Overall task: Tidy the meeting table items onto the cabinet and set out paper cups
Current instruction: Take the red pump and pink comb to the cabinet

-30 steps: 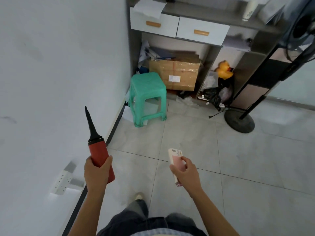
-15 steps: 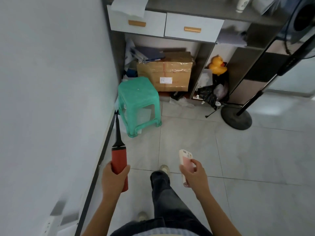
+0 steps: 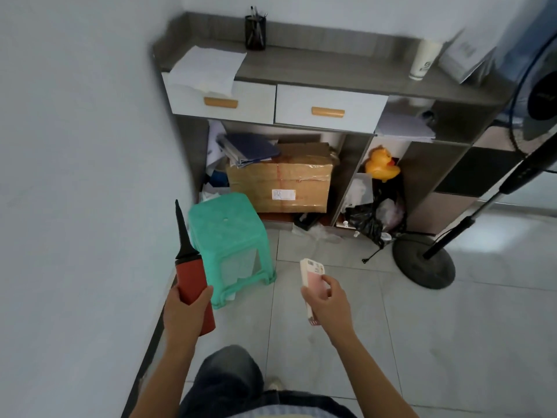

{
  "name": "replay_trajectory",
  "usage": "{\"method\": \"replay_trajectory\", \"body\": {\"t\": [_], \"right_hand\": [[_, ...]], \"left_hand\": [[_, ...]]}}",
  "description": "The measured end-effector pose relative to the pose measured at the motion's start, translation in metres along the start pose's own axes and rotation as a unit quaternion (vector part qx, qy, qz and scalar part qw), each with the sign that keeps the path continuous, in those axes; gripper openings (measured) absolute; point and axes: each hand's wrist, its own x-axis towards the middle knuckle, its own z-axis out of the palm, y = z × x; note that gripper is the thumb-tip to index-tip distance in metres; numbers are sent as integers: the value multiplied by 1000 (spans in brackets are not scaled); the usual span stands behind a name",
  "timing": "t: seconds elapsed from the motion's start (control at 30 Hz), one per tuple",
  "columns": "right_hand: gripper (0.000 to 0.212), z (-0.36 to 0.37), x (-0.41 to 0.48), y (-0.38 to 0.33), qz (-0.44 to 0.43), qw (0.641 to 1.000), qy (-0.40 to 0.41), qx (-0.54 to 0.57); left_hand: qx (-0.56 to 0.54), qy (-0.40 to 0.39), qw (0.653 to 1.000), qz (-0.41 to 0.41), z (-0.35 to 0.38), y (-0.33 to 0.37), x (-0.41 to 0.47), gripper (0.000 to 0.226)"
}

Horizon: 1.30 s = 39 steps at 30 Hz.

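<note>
On pink pack (image 3: 312, 280), small illegible label (image 3: 313, 267)

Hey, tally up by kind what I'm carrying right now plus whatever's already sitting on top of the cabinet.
Red pump, in left hand: 1
Pink pack, in right hand: 1
On the cabinet top:
Paper pile: 1
Pen holder: 1
White cup, possibly a stack: 1
White package, blurred: 1
Total: 6

A green plastic stool (image 3: 226, 236) stands on the tiled floor (image 3: 452, 342) beside the white wall (image 3: 75, 176). Just behind it sits a taped cardboard box (image 3: 280, 185) (white label on its front). Further right, a yellow rubber duck (image 3: 381, 167) perches above a black plastic bag (image 3: 364, 221), near a standing fan's round base (image 3: 422, 270).
</note>
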Motion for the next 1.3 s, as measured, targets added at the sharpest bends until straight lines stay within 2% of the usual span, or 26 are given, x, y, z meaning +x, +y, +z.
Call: {"method": "replay_trajectory", "body": {"t": [0.23,0.47,0.63,0.77,0.87,0.97,1.13,1.3], "right_hand": [[56,7,97,-31,16,1000,5,-4],[56,28,216,-98,-10,1000,17,-1],[58,38,291,-145,-16,999,41,6],[63,40,324,-149,13,999,53,1],[58,30,342,-144,50,996,75,17],[60,15,374,-148,64,993,98,9],[60,-16,442,-190,-48,996,71,-21],[60,-55,501,-261,-188,981,36,-27]], "left_hand": [[2,8,1000,-19,53,35,80,38],[-47,8,999,6,104,107,207,26],[-31,-4,999,45,138,167,286,26],[8,-25,997,72,172,191,323,30],[25,-44,996,74,202,203,336,29],[48,-59,993,89,234,218,348,37],[22,-26,987,156,284,277,366,57],[37,48,977,205,325,346,389,59]]}}
